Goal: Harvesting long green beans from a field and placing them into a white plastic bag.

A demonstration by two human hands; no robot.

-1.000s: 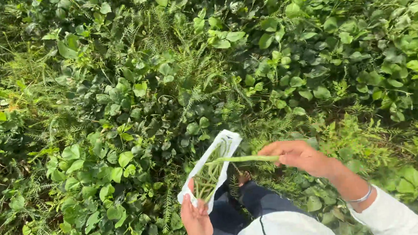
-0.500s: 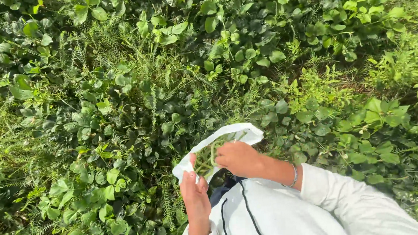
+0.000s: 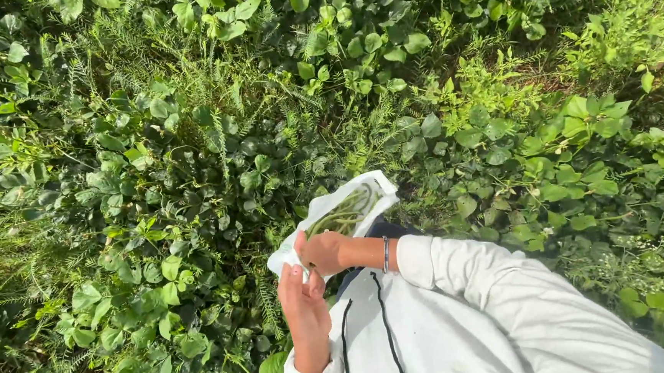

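A thin white plastic bag (image 3: pixel 332 217) was held open just in front of the person's waist, above a dense bed of broad-leaved green plants (image 3: pixel 165 220). Inside it lay a bundle of long, slender green bean pods (image 3: pixel 345 211), running lengthwise toward the bag's far end.

The left hand (image 3: pixel 303 300) reached up from the lower edge of the view with its fingers curled against the near rim of the bag, apparently pinching the film to keep the mouth spread. The right hand (image 3: pixel 324 252), a slim metal bracelet (image 3: pixel 386 254) on its wrist and a white sleeve (image 3: pixel 492 284) behind it, was closed in a loose fist at the bag's opening. Whether it gripped the rim, a pod, or both could not be told, because the fingers were turned away from the camera.

The bag looked light, limp and slippery, likely to collapse or twist if only one edge were held. A grip on two opposite points of the rim seemed the surest hold. The pods appeared light and fairly stiff yet liable to snap if bent, so they would be best taken along their length, near the middle, rather than by the tips.
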